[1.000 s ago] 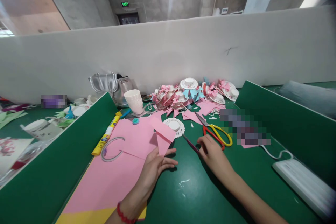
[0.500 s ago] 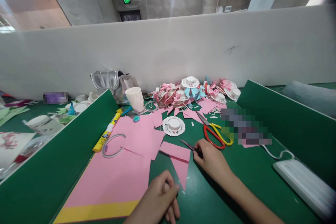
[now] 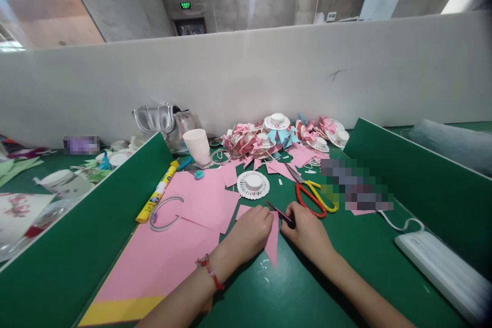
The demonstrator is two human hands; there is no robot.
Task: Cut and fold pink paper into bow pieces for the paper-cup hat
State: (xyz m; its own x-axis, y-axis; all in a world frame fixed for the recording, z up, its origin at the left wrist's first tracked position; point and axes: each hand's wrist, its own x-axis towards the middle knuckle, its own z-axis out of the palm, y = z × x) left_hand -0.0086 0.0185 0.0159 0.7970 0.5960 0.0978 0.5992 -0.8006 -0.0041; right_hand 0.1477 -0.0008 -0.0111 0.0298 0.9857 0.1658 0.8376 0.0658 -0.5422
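pink paper (image 3: 272, 246) on green table (image 3: 253, 300), plain matte, long tapered tail running toward the near side | left hand (image 3: 249, 231) curled over it, can't tell if gripping | right hand (image 3: 306, 228) closed round skinny dark tool (image 3: 283, 216), tip away-left

The left hand (image 3: 253, 229), right hand (image 3: 307, 228) and both forearms (image 3: 188, 292) are bare. Round the left wrist (image 3: 226, 259) runs a thin red bracelet (image 3: 210, 270) with small pale beads and a little knotted end at left.

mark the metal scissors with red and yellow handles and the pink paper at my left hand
Red-and-yellow-handled metal scissors (image 3: 302, 181): head view, near pivot
Pink paper (image 3: 272, 242): head view, pointed end
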